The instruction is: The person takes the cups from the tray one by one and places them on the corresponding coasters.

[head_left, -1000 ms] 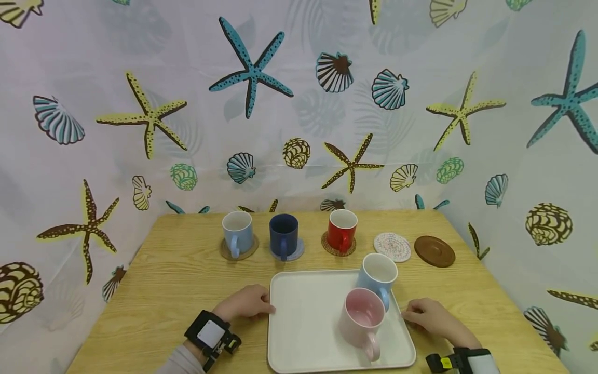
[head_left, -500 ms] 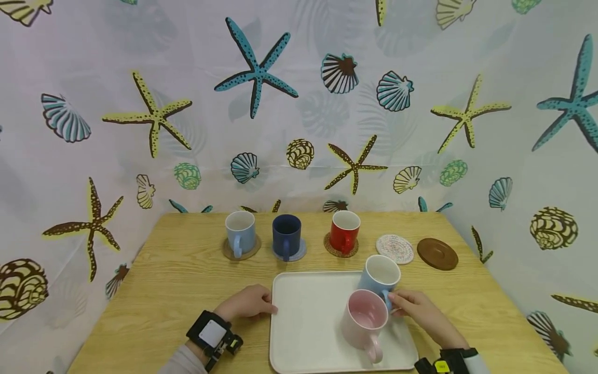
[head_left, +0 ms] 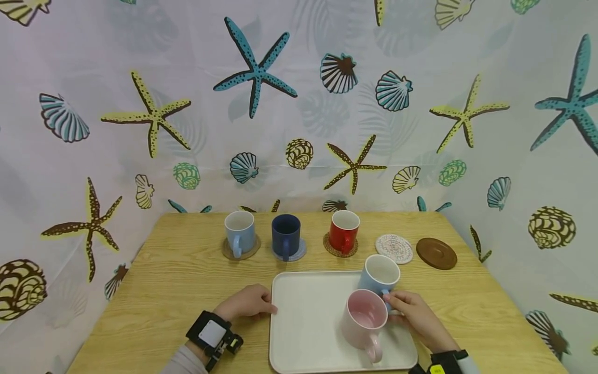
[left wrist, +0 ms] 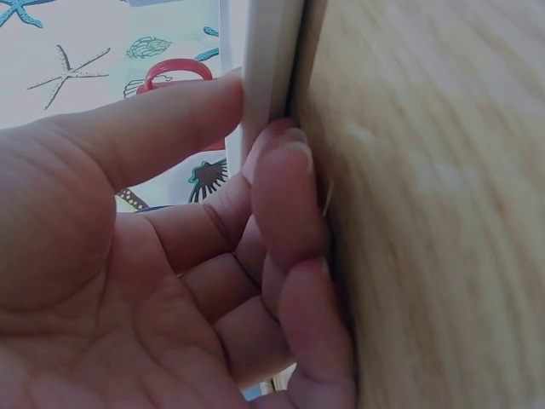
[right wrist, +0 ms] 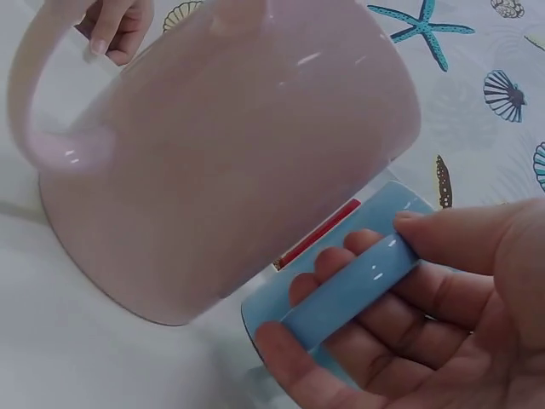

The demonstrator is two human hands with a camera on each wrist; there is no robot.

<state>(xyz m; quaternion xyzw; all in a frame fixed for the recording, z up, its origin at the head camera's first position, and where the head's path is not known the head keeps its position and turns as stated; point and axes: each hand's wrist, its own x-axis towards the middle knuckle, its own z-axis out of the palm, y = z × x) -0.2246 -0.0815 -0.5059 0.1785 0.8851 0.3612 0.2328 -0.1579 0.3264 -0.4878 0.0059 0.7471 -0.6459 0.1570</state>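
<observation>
My left hand (head_left: pixel 247 303) grips the left edge of a white tray (head_left: pixel 299 337); in the left wrist view the thumb (left wrist: pixel 170 128) lies on the rim and curled fingers sit beneath it. My right hand (head_left: pixel 416 314) holds the handle of a light blue mug (head_left: pixel 376 280) at the tray's right side. In the right wrist view several fingers pass through the handle (right wrist: pixel 353 290), the thumb on its top. In front of that mug a large pink mug (head_left: pixel 357 327) stands on the tray, its handle toward me, partly hiding the blue one.
Along the back of the wooden table (head_left: pixel 187 280), another light blue mug (head_left: pixel 240 231), a navy mug (head_left: pixel 286 236) and a red mug (head_left: pixel 344 234) stand on coasters. A white patterned coaster (head_left: pixel 394 249) and a brown coaster (head_left: pixel 436 253) lie at the back right.
My right hand has moved left from beside the tray's right edge to the light blue mug and taken its handle. My left hand stays on the tray.
</observation>
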